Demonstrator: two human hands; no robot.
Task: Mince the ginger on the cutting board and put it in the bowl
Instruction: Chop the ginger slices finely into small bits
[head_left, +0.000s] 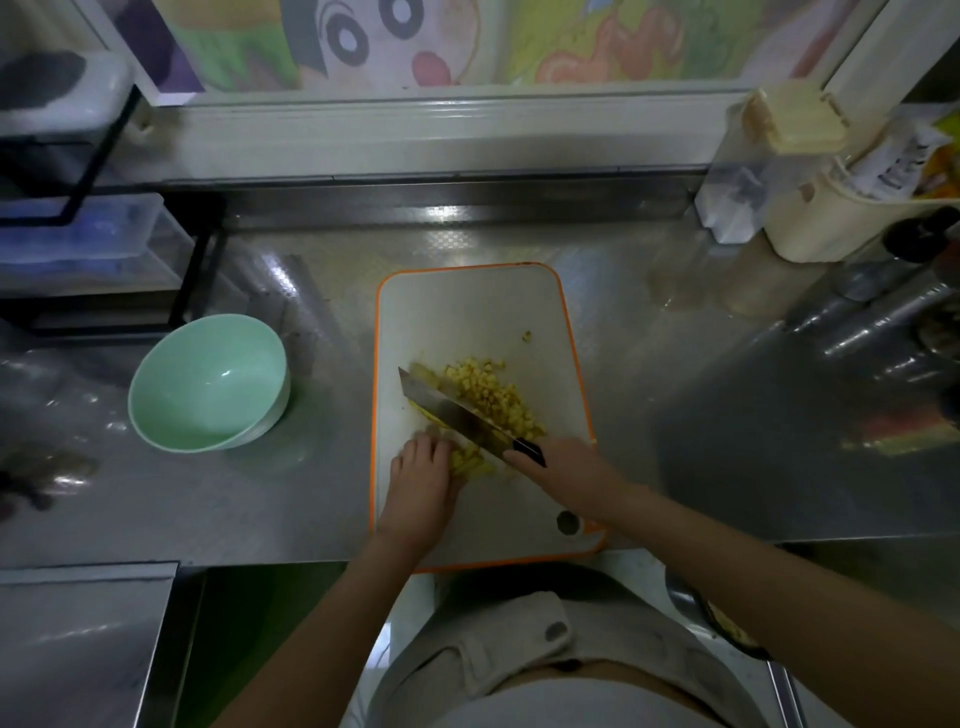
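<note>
A white cutting board with an orange rim (467, 306) lies in the middle of the steel counter. Diced yellow ginger (493, 392) is piled on it, beyond the knife blade. My right hand (566, 473) grips the black handle of a cleaver (452, 410), whose blade slants across the board from upper left to lower right. My left hand (421, 480) rests on the board on the near side of the blade, fingers curled over a few uncut ginger pieces (470, 465). A mint-green bowl (208, 384) stands to the left of the board and holds nothing.
A black wire rack with clear plastic boxes (88, 244) fills the far left. Clear and cream containers (779, 171) stand at the far right, with dark bottles (919, 239) and steel items beside them. The counter's front edge runs just below the board.
</note>
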